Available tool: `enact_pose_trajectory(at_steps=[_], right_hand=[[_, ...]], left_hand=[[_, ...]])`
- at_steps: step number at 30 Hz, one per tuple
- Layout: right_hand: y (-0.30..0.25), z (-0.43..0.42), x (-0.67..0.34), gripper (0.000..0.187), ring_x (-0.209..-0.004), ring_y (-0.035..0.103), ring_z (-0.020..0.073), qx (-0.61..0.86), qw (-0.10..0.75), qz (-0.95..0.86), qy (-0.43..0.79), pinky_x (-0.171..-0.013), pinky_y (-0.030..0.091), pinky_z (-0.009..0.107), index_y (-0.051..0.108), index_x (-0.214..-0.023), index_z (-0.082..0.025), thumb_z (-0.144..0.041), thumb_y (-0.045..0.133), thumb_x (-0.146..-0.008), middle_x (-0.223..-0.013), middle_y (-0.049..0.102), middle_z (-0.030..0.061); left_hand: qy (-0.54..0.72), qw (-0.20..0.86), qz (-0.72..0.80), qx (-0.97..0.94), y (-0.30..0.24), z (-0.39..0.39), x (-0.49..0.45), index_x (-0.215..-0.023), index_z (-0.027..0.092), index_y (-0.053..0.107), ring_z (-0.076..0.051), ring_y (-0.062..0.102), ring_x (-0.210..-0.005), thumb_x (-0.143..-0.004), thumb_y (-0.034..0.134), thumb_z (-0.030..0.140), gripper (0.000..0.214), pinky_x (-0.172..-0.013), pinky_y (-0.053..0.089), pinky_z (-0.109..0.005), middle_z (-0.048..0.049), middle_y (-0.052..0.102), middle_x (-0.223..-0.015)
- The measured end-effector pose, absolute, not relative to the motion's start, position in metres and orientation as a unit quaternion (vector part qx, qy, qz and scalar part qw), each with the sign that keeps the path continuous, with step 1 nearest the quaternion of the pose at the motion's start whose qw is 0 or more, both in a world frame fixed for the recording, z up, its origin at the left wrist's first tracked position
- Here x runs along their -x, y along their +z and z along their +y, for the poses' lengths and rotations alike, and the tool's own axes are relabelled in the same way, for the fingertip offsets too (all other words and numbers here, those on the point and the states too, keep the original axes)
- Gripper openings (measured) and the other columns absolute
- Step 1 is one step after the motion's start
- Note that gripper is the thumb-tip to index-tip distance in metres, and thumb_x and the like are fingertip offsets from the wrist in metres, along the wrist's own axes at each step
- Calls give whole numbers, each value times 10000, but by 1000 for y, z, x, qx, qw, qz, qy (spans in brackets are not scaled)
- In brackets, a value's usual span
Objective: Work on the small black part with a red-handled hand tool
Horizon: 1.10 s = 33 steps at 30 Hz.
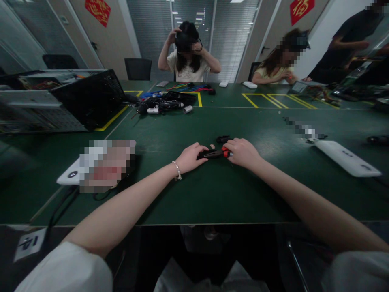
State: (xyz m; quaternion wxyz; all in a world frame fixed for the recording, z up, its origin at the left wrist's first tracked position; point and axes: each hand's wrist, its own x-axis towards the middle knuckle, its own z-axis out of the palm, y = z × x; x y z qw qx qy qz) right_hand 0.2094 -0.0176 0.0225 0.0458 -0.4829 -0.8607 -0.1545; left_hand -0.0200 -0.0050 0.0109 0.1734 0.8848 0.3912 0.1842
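Both my hands rest on the green table (212, 190) in front of me, closed round one small tool. My left hand (191, 157) grips the black end of a black and red hand tool (214, 153). My right hand (241, 151) pinches its red end. The tool lies flat on the table between the two hands. Just behind it sits a small dark part (223, 139). A beaded bracelet (177, 170) circles my left wrist.
An open computer case (57, 99) stands at the left. A white device (346, 157) lies at the right, another white device (71, 174) at the left. A pile of cables and parts (164, 103) sits mid-table. Two seated people and one standing person are across the table.
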Motion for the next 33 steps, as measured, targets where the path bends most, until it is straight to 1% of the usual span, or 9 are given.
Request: enact_pose_trajectory(at_steps=[6,12,20,29,33], right_hand=[[21,-16,-210,225,-803,534,202,480,60,-863,-147,-689,359,307,618,-908,-149,-221,495,-735,-905,641,84],[22,-17,-211,259,-827,529,216,463,64,-867,-171,-693,357,314,618,-949,-139,-196,509,-721,-938,637,103],[20,-16,-211,231,-792,538,200,483,61,-863,-132,-693,366,311,620,-910,-149,-224,494,-732,-901,642,85],[23,-18,-211,256,-817,517,220,457,57,-866,-196,-685,334,314,619,-943,-132,-193,497,-727,-924,636,102],[21,-18,-210,251,-811,520,209,471,64,-863,-172,-680,337,305,618,-937,-136,-203,499,-726,-925,638,92]], left_hand=[[189,174,387,-886,9,-4,21,-1093,182,541,-177,531,-832,-790,579,291,325,-718,445,-310,-55,534,-956],[192,167,384,-888,8,-3,20,-1102,173,540,-179,531,-826,-788,581,292,338,-715,446,-308,-58,535,-954],[184,178,394,-883,13,-6,19,-1088,168,548,-183,535,-835,-791,581,284,321,-721,449,-312,-62,539,-955],[189,173,387,-886,10,-4,20,-1093,170,545,-179,533,-832,-787,589,281,329,-720,448,-308,-58,535,-949],[188,175,389,-885,9,-4,20,-1096,170,545,-177,533,-828,-790,586,288,330,-712,451,-305,-58,535,-954]])
